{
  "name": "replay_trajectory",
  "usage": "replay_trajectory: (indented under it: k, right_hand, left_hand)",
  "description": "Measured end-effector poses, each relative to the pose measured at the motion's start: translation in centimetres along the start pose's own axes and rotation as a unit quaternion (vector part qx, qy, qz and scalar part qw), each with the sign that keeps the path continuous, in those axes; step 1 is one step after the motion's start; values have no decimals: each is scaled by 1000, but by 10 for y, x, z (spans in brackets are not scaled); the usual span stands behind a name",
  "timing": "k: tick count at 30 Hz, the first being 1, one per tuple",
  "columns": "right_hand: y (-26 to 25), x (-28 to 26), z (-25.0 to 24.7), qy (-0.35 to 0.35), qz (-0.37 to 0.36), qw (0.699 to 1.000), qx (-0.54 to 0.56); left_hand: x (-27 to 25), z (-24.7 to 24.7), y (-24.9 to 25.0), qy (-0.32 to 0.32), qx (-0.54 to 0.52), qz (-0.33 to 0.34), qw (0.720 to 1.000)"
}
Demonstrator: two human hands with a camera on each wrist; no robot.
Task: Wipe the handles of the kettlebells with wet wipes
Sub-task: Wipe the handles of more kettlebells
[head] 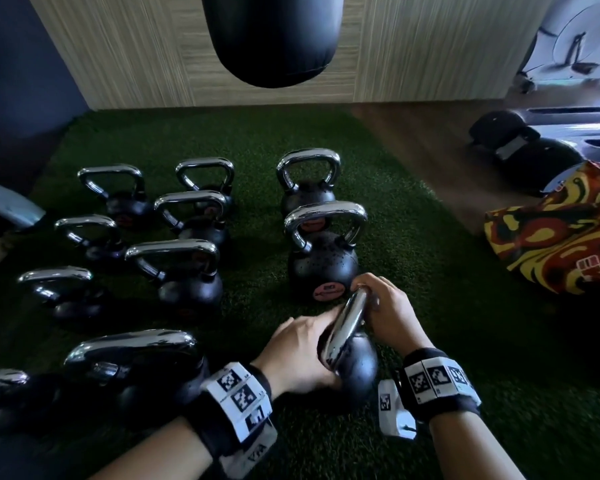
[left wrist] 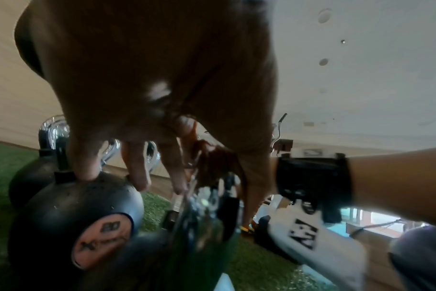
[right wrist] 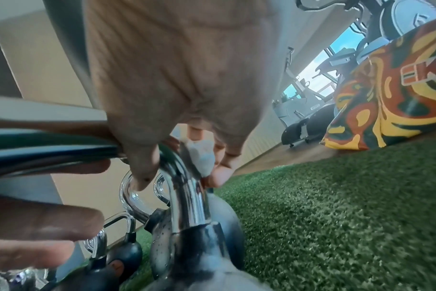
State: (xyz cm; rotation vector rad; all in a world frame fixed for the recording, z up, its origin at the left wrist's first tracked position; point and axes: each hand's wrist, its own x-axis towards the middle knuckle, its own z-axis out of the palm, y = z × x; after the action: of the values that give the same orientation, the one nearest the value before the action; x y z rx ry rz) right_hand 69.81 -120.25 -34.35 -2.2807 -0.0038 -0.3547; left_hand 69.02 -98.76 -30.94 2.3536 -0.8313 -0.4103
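Observation:
A black kettlebell (head: pixel 357 368) with a chrome handle (head: pixel 347 323) stands on the green turf right in front of me. My right hand (head: pixel 368 292) grips the top of that handle, pinching a small white wet wipe (right wrist: pixel 202 157) against the chrome (right wrist: pixel 189 202). My left hand (head: pixel 302 344) lies flat against the kettlebell's left side, fingers (left wrist: pixel 135 173) straight and spread. Only a sliver of the wipe (head: pixel 374 301) shows in the head view.
A kettlebell marked 20 (head: pixel 323 258) stands just beyond my hands. Several more kettlebells (head: pixel 187 271) fill the turf (head: pixel 465 341) on the left. A black punching bag (head: pixel 271 36) hangs ahead. A patterned bag (head: pixel 551 230) lies at the right on wood floor.

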Motion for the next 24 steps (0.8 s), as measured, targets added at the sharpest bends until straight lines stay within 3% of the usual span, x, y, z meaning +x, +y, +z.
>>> replay_trajectory:
  k: [4, 7, 15, 19, 24]
  right_hand:
    - [9, -18, -23, -6, 25, 998, -64]
    - [9, -35, -36, 6, 38, 995, -90]
    - [-1, -50, -46, 2, 65, 994, -88]
    - [-17, -42, -71, -43, 75, 995, -58]
    - [-51, -21, -87, -39, 98, 994, -7]
  left_hand:
    - [24, -37, -10, -146, 22, 25, 989]
    - [45, -62, -1, -228, 95, 55, 967]
    - [55, -64, -7, -264, 173, 65, 947]
    - [63, -90, -7, -358, 188, -39, 914]
    - [87, -149, 15, -301, 223, -102, 922]
